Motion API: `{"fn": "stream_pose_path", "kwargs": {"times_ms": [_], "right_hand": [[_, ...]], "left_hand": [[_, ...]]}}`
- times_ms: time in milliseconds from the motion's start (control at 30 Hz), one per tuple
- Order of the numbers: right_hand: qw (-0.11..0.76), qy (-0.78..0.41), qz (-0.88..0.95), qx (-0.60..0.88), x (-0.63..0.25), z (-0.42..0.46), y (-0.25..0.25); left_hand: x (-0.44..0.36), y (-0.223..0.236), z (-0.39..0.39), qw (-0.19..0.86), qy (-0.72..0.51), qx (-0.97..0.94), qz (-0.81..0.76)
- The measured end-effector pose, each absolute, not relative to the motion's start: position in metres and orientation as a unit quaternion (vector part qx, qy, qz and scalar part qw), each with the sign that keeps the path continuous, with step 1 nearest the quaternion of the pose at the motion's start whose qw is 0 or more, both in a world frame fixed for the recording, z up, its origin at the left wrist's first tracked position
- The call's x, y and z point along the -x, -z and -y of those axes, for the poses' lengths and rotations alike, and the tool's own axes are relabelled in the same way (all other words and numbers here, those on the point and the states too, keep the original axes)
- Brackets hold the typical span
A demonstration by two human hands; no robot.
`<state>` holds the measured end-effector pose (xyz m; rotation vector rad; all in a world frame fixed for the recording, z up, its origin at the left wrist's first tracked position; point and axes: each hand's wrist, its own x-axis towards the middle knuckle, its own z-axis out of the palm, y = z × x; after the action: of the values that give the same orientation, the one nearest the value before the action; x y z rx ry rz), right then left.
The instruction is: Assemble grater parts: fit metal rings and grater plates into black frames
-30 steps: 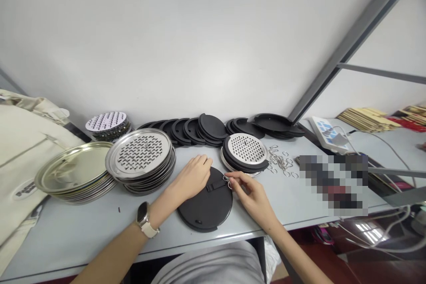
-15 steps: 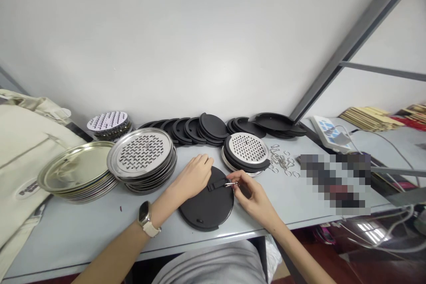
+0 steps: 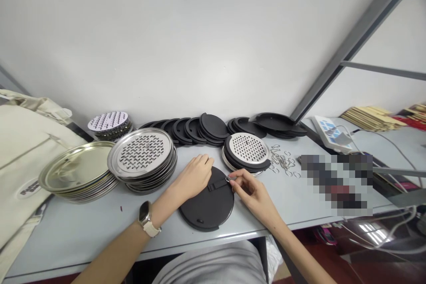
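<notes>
My left hand (image 3: 195,176) rests on the upper edge of a round black plastic disc (image 3: 204,208), holding it flat on the table. A short black strap (image 3: 216,184) lies across the disc's upper right part. My right hand (image 3: 249,193) is at the strap's right end, its thumb and forefinger pinching a small metal ring (image 3: 228,179). The fingertips partly hide the ring. A smartwatch with a pale band (image 3: 144,215) sits on my left wrist.
Stacks of perforated steel grater plates (image 3: 141,155) and brass-coloured trays (image 3: 76,168) stand left of my hands. Black discs (image 3: 213,128) lean along the wall. Loose metal rings (image 3: 281,159) lie to the right, beside a blurred patch. A cream cloth bag (image 3: 29,155) lies far left.
My right hand has shifted slightly left and up, back to the strap's end, and the ring is less visible. My left hand and the disc have not moved.
</notes>
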<state>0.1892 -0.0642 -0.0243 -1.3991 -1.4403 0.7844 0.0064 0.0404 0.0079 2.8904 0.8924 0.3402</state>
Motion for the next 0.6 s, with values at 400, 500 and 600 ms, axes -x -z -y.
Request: {"fn": "stream_pose_path", "kwargs": {"times_ms": [400,500,600], "right_hand": [[0.490,-0.340,0.570,0.565,-0.1891,0.0626,0.0247],[0.514,-0.343,0.569,0.543,-0.1891,0.0614,0.0269],[0.536,-0.350,0.556,0.531,-0.1891,0.0600,0.0278]], "left_hand": [[-0.0061,-0.0087,-0.0402,0.056,-0.113,-0.947,-0.297],[-0.0061,-0.0087,-0.0401,0.056,-0.114,-0.946,-0.297],[-0.0060,-0.0085,-0.0401,0.055,-0.115,-0.947,-0.296]]}}
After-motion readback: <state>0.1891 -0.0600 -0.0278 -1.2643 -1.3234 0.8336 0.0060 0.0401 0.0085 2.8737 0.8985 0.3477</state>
